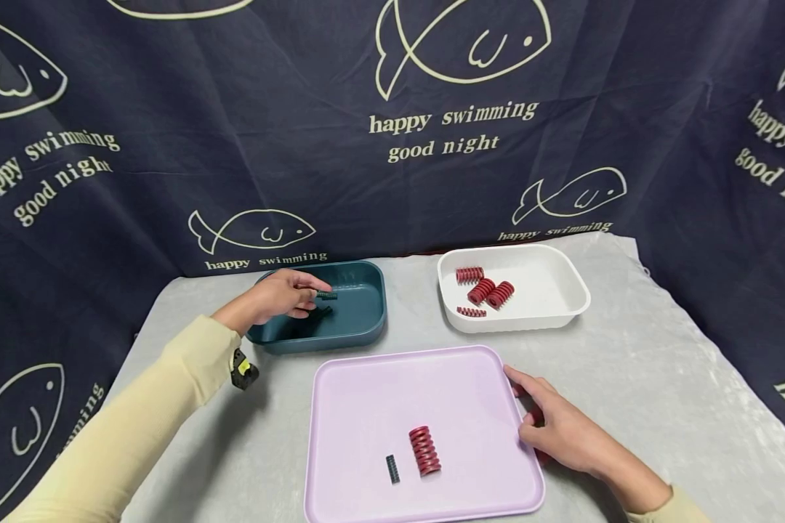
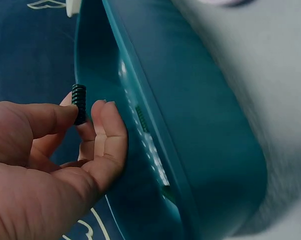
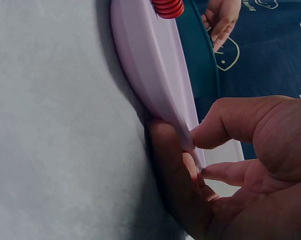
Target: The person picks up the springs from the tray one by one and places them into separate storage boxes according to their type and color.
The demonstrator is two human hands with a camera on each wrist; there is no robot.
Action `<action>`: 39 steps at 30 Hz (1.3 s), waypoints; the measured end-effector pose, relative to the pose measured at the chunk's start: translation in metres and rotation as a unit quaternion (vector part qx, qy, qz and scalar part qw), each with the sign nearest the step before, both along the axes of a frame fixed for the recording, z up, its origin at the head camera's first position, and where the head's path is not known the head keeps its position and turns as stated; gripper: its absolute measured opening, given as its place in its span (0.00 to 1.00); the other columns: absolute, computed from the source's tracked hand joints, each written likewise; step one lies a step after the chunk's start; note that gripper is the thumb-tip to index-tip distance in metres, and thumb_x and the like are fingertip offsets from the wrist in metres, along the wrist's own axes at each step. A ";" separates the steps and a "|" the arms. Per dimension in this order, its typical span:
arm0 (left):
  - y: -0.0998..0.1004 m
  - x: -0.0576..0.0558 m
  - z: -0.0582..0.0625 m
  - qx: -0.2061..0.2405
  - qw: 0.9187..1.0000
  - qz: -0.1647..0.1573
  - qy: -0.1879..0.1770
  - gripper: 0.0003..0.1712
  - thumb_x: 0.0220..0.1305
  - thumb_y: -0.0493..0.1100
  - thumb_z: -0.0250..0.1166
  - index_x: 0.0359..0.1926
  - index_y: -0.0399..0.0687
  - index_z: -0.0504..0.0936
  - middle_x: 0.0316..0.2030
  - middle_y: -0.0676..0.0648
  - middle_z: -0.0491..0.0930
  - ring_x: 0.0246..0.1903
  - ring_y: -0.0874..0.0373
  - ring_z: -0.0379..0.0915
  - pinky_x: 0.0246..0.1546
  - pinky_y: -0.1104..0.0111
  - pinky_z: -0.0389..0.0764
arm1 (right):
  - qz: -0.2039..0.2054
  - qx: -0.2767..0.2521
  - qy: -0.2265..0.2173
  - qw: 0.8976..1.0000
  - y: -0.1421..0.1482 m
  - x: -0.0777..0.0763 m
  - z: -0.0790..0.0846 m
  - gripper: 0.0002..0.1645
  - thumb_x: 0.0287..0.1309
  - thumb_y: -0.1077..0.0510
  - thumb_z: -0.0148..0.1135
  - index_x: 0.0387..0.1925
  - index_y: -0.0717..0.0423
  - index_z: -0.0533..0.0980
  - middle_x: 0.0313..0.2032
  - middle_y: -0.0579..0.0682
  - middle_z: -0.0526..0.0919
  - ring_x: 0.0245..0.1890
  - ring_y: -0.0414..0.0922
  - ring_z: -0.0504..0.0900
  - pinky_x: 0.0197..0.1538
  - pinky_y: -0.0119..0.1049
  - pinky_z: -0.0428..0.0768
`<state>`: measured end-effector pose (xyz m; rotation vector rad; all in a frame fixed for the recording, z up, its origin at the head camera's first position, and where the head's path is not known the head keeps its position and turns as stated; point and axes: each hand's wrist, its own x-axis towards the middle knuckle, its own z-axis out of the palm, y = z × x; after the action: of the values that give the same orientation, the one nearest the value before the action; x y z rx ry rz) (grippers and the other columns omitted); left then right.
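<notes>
My left hand [image 1: 280,296] is over the teal bin [image 1: 361,314] at the back left. Between its thumb and finger it pinches a small dark green spring [image 2: 79,104], held above the bin floor. More green springs [image 2: 141,119] lie inside the bin, partly hidden by its wall in the left wrist view. My right hand [image 1: 565,432] grips the right edge of the lilac tray [image 1: 360,396], thumb on the rim and fingers curled under it. On the tray lie a large red spring [image 1: 425,451] and a small dark green spring [image 1: 392,469].
A white bin [image 1: 549,290] stands at the back right, with several red springs [image 1: 481,291] of different sizes in its left half. Behind both bins hangs a dark blue cloth [image 1: 340,174] with fish prints. Grey cloth [image 1: 667,378] covers the table.
</notes>
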<state>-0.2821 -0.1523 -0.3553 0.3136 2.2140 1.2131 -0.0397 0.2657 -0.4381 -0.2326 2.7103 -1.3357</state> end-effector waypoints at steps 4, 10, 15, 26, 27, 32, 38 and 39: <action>-0.005 -0.004 -0.002 -0.024 1.000 0.004 -0.002 0.22 0.79 0.30 0.48 0.69 0.32 0.73 0.66 0.32 0.70 0.64 0.35 0.70 0.60 0.49 0.78 | 0.003 -0.003 0.000 1.000 0.000 0.000 0.000 0.47 0.53 0.71 0.63 0.76 0.62 0.61 0.54 0.57 0.72 0.38 0.39 0.72 0.33 0.31 0.76; -0.010 -0.008 -0.007 -0.069 0.998 0.010 -0.001 0.21 0.80 0.31 0.49 0.68 0.32 0.74 0.70 0.33 0.68 0.60 0.37 0.74 0.57 0.50 0.81 | 0.003 -0.004 -0.001 1.000 0.001 0.000 0.000 0.47 0.53 0.72 0.62 0.76 0.63 0.61 0.54 0.58 0.71 0.36 0.39 0.72 0.32 0.32 0.76; -0.012 -0.014 -0.015 -0.094 0.995 0.015 -0.001 0.21 0.79 0.32 0.49 0.67 0.31 0.75 0.66 0.32 0.72 0.55 0.41 0.78 0.53 0.53 0.84 | 0.002 -0.011 -0.005 1.000 0.001 0.001 0.000 0.48 0.53 0.72 0.61 0.76 0.63 0.60 0.55 0.59 0.71 0.34 0.38 0.72 0.29 0.32 0.77; -0.015 -0.021 -0.025 -0.108 0.994 0.033 0.002 0.20 0.78 0.31 0.51 0.65 0.32 0.76 0.60 0.35 0.76 0.44 0.49 0.79 0.44 0.57 0.86 | 0.005 -0.013 -0.011 1.000 0.001 0.001 0.001 0.48 0.52 0.72 0.62 0.76 0.64 0.60 0.55 0.59 0.70 0.34 0.38 0.72 0.30 0.32 0.77; -0.015 -0.020 -0.025 -0.106 0.994 0.035 0.000 0.20 0.78 0.31 0.51 0.66 0.32 0.76 0.60 0.35 0.75 0.44 0.49 0.78 0.44 0.57 0.86 | 0.005 -0.011 -0.011 1.000 0.001 0.000 0.001 0.48 0.52 0.72 0.62 0.76 0.64 0.60 0.55 0.59 0.70 0.34 0.38 0.72 0.31 0.32 0.77; -0.017 -0.020 -0.025 -0.102 0.994 0.039 -0.004 0.22 0.77 0.30 0.49 0.67 0.32 0.74 0.66 0.33 0.70 0.45 0.48 0.77 0.44 0.58 0.85 | 0.005 -0.017 -0.017 1.000 0.002 0.001 0.001 0.48 0.53 0.72 0.61 0.77 0.64 0.59 0.55 0.60 0.69 0.31 0.38 0.72 0.28 0.33 0.78; -0.018 -0.020 -0.023 -0.087 0.995 0.045 -0.006 0.22 0.77 0.30 0.50 0.68 0.32 0.73 0.64 0.34 0.69 0.39 0.53 0.76 0.40 0.61 0.85 | 0.006 -0.024 -0.017 1.000 0.002 0.001 0.000 0.48 0.52 0.73 0.61 0.77 0.64 0.59 0.55 0.61 0.69 0.31 0.38 0.72 0.26 0.33 0.78; -0.019 -0.020 -0.022 -0.082 0.996 0.045 -0.005 0.22 0.78 0.30 0.50 0.68 0.32 0.72 0.62 0.34 0.71 0.38 0.54 0.76 0.39 0.61 0.85 | 0.005 -0.021 -0.014 1.000 0.002 0.001 0.000 0.48 0.52 0.73 0.61 0.76 0.64 0.59 0.55 0.60 0.69 0.32 0.38 0.73 0.28 0.33 0.78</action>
<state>-0.3016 -0.1709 -0.3774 0.1419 2.3234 1.0663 -0.0389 0.2675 -0.4381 -0.2306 2.6565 -1.3844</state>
